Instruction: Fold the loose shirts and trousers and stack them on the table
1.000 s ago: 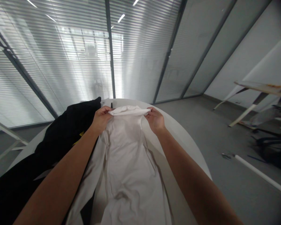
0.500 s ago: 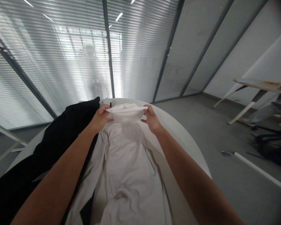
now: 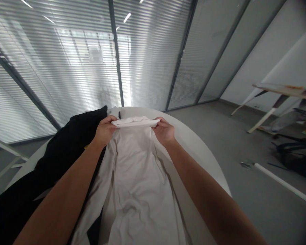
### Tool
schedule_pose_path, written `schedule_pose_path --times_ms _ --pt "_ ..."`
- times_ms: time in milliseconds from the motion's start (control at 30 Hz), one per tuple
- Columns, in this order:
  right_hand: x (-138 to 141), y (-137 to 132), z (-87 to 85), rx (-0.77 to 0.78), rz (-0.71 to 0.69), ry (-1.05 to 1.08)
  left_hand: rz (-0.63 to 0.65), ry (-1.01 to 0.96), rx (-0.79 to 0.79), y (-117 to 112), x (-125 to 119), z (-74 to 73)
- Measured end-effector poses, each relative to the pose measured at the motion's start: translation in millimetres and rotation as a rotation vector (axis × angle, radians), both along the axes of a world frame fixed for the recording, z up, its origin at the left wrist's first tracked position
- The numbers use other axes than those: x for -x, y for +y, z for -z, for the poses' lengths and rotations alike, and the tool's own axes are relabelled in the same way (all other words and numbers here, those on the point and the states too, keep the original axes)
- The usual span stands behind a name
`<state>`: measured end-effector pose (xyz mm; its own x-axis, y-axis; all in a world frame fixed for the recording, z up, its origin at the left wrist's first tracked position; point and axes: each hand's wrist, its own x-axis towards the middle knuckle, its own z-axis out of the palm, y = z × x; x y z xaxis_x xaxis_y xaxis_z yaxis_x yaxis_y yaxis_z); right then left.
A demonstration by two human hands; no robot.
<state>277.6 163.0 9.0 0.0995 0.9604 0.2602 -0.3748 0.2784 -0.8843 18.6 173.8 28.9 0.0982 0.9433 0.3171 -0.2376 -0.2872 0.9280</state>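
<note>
A white long-sleeved shirt (image 3: 140, 177) lies lengthwise on the round white table (image 3: 193, 146), its body wrinkled toward me. My left hand (image 3: 105, 129) pinches the left end of the folded band at the shirt's far edge. At the right end of that same band, my right hand (image 3: 164, 130) is closed on the fabric. Between the two hands the band is stretched nearly straight and flattened. One sleeve (image 3: 98, 194) runs down the left side of the shirt toward me. Some fingertips are hidden behind the cloth.
A black garment (image 3: 71, 143) is heaped along the table's left side, partly under my left arm. Beyond stand glass partitions with blinds (image 3: 148, 61). To the right are a wooden-topped table (image 3: 283, 91), a black bag (image 3: 298, 153) and a white pole (image 3: 283, 183) on the floor.
The band between my hands has folded down and narrowed, where before it stood open like a wide loop. Both hands have turned slightly and stay gripping its ends.
</note>
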Motion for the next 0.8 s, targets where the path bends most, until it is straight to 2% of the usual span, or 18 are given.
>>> schedule_pose_path --times_ms 133,300,433,533,633,733,800 --pt "0 1 7.7 -0.015 -0.042 0.014 0.002 0.107 -0.059 1 7 5.0" --pt "2 5 22.2 -0.117 0.043 -0.010 0.193 0.254 -0.052 3 13 9.5" --pt "0 6 28.1 -0.156 -0.058 -0.167 0.274 0.384 -0.069 4 16 11.9" --pt "-1 5 21.7 -0.119 -0.060 -0.314 0.159 0.496 -0.140 6 15 10.1" --pt "5 6 9.9 -0.067 0.082 -0.465 -0.056 0.733 -0.170 9 12 3.7" --pt "15 6 3.1 -0.109 0.098 -0.726 -0.251 0.923 -0.188 8 2 -3.8" --pt "23 4 5.4 -0.143 0.080 -0.960 -0.373 1.065 -0.256 3 -7 -5.3"
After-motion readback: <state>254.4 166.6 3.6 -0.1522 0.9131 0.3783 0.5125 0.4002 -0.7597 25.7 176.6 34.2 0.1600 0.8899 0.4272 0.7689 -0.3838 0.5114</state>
